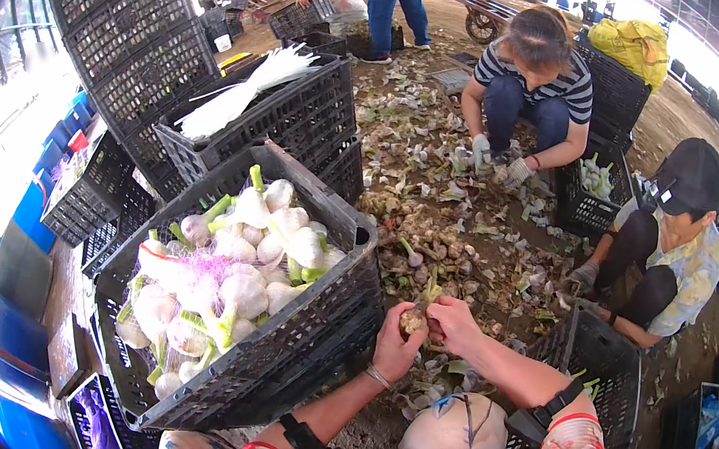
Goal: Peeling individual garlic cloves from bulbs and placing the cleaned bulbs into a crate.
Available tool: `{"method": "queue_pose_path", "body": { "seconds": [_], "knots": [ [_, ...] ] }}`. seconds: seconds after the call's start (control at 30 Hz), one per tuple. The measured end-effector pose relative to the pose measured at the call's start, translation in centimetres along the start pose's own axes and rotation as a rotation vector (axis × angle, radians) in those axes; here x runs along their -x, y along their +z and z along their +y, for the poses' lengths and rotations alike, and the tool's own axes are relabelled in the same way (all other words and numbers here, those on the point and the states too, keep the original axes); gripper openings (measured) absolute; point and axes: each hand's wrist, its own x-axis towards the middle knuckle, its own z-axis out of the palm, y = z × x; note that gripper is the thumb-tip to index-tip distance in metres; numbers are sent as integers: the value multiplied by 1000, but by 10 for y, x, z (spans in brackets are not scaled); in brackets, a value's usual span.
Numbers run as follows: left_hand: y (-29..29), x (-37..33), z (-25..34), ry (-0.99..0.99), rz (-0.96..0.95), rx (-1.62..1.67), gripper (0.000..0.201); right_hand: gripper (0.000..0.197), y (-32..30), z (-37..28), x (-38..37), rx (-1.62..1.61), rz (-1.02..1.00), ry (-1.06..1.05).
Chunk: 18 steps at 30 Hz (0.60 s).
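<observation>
In my left hand [397, 346] is a garlic bulb [412, 322], its brownish root side turned up. My right hand [453, 325] is closed right beside it, fingers pinched at the bulb's stem or outer skin; exactly what they grip is partly hidden. Just beyond both hands lies a heap of unpeeled garlic [428, 252] on the ground. To the left of my hands stands a black plastic crate [270, 354], filled with clean white garlic bulbs [246, 291] with short green stems and some pink netting among them.
Two people [536, 93] [674, 248] squat across the heap, handling garlic. Another person [395, 2] stands at the back. Stacked black crates [126, 30] rise at the left; a crate [604, 366] sits by my right arm. Loose skins [418, 123] litter the ground.
</observation>
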Motion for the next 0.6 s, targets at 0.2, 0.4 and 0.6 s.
{"method": "queue_pose_path", "body": {
  "seconds": [0.2, 0.4, 0.6],
  "knots": [
    [3, -14, 15, -434, -194, 556, 38, 8, -10, -21, 20, -65, -34, -27],
    [-11, -13, 28, -572, -109, 594, 38, 11, -2, 1, -9, -34, -191, -73],
    [26, -15, 41, -475, -152, 523, 34, 10, -25, -13, 3, -25, 56, -146]
  ]
}}
